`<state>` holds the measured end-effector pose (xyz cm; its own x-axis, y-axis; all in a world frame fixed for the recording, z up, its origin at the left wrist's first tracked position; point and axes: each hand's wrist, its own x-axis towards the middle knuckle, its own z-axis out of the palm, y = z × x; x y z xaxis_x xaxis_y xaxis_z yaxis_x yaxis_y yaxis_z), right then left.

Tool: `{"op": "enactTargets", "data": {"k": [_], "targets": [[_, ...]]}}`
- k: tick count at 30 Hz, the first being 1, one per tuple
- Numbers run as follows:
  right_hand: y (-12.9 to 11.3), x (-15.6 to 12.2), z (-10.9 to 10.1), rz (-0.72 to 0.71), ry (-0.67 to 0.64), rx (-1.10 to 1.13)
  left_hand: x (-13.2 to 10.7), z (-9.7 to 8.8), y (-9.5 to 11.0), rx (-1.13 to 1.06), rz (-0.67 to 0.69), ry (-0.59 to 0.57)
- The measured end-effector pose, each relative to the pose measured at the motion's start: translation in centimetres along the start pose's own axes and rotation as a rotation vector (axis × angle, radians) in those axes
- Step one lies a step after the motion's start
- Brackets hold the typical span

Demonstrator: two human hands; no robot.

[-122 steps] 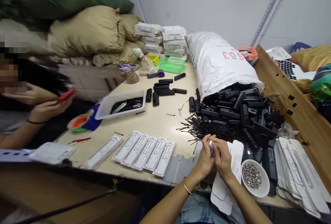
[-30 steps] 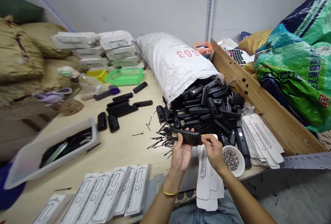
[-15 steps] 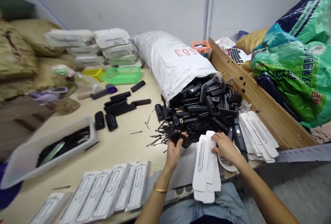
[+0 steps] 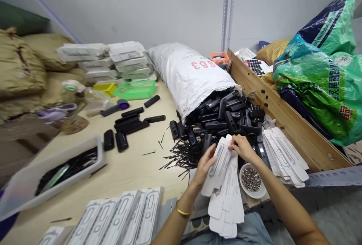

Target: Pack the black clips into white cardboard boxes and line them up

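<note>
My left hand (image 4: 204,165) holds the left side of a white printed folding box (image 4: 220,162), which looks flat. At the box's upper end, my right hand (image 4: 243,148) pinches its top. Under it, more flat white boxes (image 4: 230,199) lie fanned at the table edge over my lap. A black plastic case (image 4: 206,143) stands just beyond my left fingers, at the near side of the heap of black cases (image 4: 216,125). Right of the fanned boxes is a white bowl of small metal parts (image 4: 251,179).
A white sack (image 4: 189,75) spills the black cases. Thin black sticks (image 4: 181,154) lie loose before it. Packed boxes (image 4: 121,214) line the front left, near a white bin (image 4: 100,150). More flat boxes (image 4: 283,158) sit right, beside a wooden board (image 4: 288,124).
The black case has left my left hand and now stands by the heap. My left hand has moved onto the top white box, which is now lifted and tilted off the others.
</note>
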<state>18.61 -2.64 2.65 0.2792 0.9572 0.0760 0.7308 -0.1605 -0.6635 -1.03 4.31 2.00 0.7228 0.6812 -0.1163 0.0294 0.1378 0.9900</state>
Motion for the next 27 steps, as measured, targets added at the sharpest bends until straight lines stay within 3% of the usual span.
{"op": "enactTargets", "data": {"k": [2, 3, 5, 7, 8, 10, 12, 16, 20, 23, 27], "targets": [[-0.2, 0.7, -0.1, -0.142, 0.011, 0.199, -1.4, 1.0, 0.9, -0.327, -0.302, -0.219], [-0.3, 1.0, -0.1, -0.193, -0.02, 0.332, -1.8, 1.4, 1.1, -0.455, -0.398, -0.273], [-0.5, 1.3, 0.2, -0.236, -0.092, 0.63, -2.2, 1.9, 1.2, -0.62, -0.456, -0.263], [-1.2, 1.3, 0.8, -0.2, -0.076, 0.839, -2.1, 2.0, 1.2, -0.664, -0.392, -0.162], [-1.6, 1.0, 1.2, -0.165, -0.008, 0.871, -2.0, 2.0, 1.2, -0.65, -0.345, -0.117], [-2.8, 0.4, 2.4, -0.076, 0.176, 0.824, -1.7, 1.8, 1.5, -0.587, -0.239, -0.063], [-4.0, -0.5, 3.8, -0.003, 0.281, 0.749, -1.6, 1.7, 1.7, -0.503, -0.145, -0.013], [-5.3, -1.6, 6.3, 0.066, 0.262, 0.721, -1.8, 1.9, 1.8, -0.3, -0.073, 0.133], [-5.4, -1.5, 6.9, 0.094, 0.279, 0.849, -2.1, 2.2, 1.6, -0.271, -0.139, 0.2], [-5.4, -1.3, 6.4, 0.084, 0.206, 0.919, -2.3, 2.1, 1.6, -0.353, -0.271, 0.183], [-5.1, -0.9, 6.4, 0.179, 0.163, 1.004, -2.7, 1.9, 1.4, -0.282, -0.179, 0.126]]}}
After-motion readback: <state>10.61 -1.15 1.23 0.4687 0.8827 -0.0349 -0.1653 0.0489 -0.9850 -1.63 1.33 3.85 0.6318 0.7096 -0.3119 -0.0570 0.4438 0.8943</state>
